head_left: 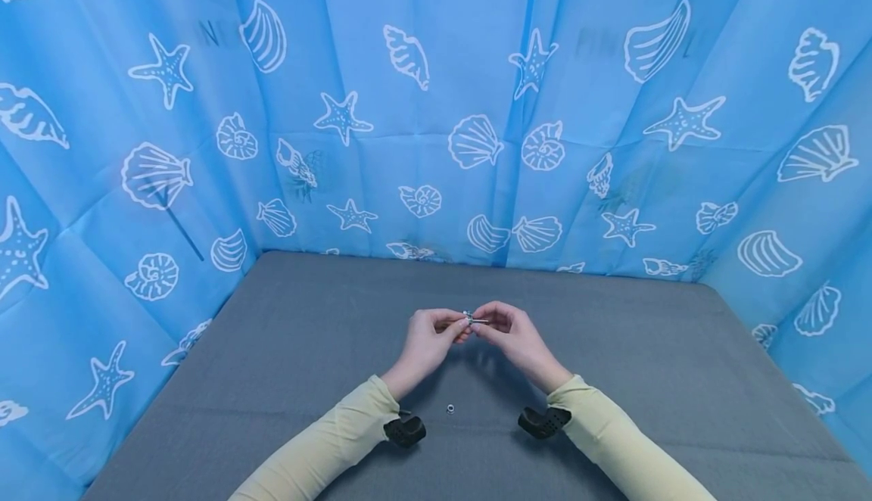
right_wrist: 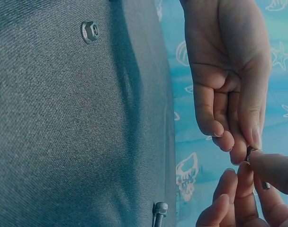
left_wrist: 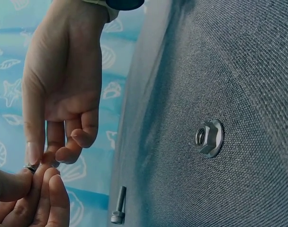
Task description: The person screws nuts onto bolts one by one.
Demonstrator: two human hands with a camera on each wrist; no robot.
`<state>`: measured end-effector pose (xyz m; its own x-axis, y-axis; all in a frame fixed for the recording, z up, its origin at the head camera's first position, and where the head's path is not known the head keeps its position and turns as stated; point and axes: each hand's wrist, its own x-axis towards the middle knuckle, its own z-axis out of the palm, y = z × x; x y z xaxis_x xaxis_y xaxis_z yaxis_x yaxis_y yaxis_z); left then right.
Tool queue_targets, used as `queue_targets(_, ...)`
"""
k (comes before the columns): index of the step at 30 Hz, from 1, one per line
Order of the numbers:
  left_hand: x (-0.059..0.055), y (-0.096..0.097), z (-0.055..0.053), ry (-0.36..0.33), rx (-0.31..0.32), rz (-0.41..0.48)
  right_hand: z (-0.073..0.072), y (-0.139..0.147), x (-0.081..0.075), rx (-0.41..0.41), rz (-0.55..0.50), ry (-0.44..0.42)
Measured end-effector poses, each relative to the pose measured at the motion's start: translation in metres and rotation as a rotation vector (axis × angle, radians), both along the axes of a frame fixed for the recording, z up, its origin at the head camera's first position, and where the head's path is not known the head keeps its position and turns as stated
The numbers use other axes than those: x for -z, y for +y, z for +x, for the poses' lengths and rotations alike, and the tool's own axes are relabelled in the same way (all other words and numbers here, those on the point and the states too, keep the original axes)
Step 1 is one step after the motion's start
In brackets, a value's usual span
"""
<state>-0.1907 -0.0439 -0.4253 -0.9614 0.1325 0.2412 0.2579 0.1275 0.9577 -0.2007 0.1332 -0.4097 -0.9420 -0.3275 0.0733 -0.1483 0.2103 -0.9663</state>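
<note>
Threaded bolt [right_wrist: 265,186] is held between the two hands, just right of centre and below mid-height in the head view, raised over the grey woven counter [head_left: 293,342]. The left hand [head_left: 428,340] pinches it by thumb and fingers at its left end, where a small dark metal part shows; I cannot tell whether that part is a head or a nut. The right hand [head_left: 521,340] also has its thumb and fingers closed round the bolt, the threaded tip poking out beside them. Nearer the person, a hex flange nut [left_wrist: 210,138] lies directly on the counter, flange down, below the hands in the head view. A second bolt [left_wrist: 119,205] lies on its side on the counter, near the bottom edge of both wrist views. Behind hangs a blue seashell-and-starfish curtain [head_left: 415,138].
</note>
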Motion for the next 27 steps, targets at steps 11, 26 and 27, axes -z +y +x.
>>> queue_targets(11,-0.001,0.0,0.0,0.007,-0.013,-0.017,0.019,-0.007,-0.028,0.01,0.076,0.005)
queue_targets(26,-0.001,0.001,0.0,0.012,-0.012,0.006,-0.002,-0.003,0.005,0.032,0.08,0.003)
queue_targets(27,-0.001,0.0,0.0,0.011,-0.011,0.009,-0.001,-0.003,0.006,0.034,0.071,0.004)
